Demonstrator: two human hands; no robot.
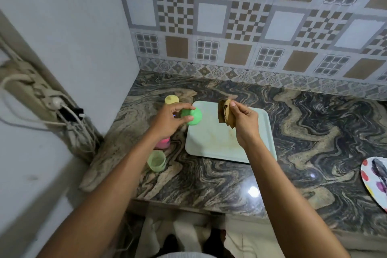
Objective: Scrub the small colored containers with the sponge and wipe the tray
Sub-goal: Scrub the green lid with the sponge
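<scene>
My left hand (170, 120) grips a small bright green container (193, 116) above the left edge of the pale tray (211, 144). In my right hand (245, 121) is a folded brown sponge (225, 114), pinched and held up over the tray, a short way right of the green container. The tray lies flat on the marbled counter and shows brownish smears near its middle. A yellow container (171, 99) stands behind my left hand. A pink container (164, 143) sits partly hidden under my left wrist. A pale green container (157, 160) stands open nearer the counter's front.
A painted plate with colored blotches (374, 180) lies at the counter's right edge. The white side wall and a cable bundle (69, 119) close off the left. A tiled wall runs along the back.
</scene>
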